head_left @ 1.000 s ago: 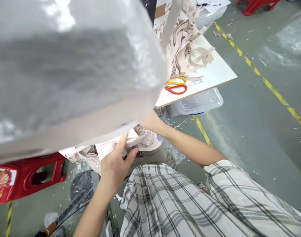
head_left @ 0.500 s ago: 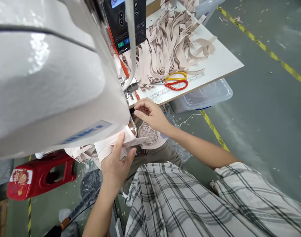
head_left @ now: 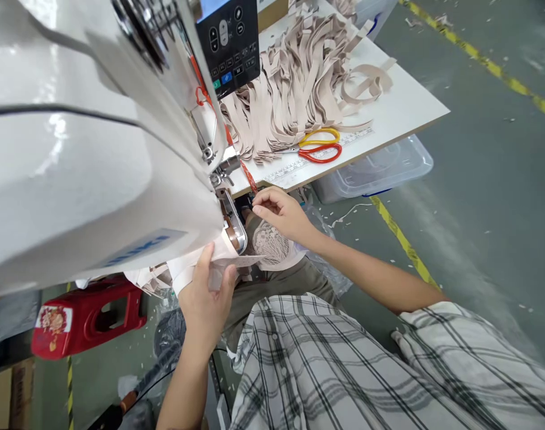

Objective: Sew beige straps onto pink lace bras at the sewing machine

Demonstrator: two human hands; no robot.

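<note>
Pale fabric (head_left: 222, 247) sits at the sewing machine's (head_left: 75, 179) right end, touched by the left hand (head_left: 206, 304), thumb and forefinger spread. The right hand (head_left: 283, 212), loosely curled, hovers by the worktop's (head_left: 402, 107) near edge. Whether either grip pinches anything, I cannot tell.

The fabric (head_left: 222, 248) at your left hand (head_left: 205, 304) is pale pink; beyond, beige strips (head_left: 294, 89); nearer you, white-and-dark plaid shirt (head_left: 308, 352).
</note>
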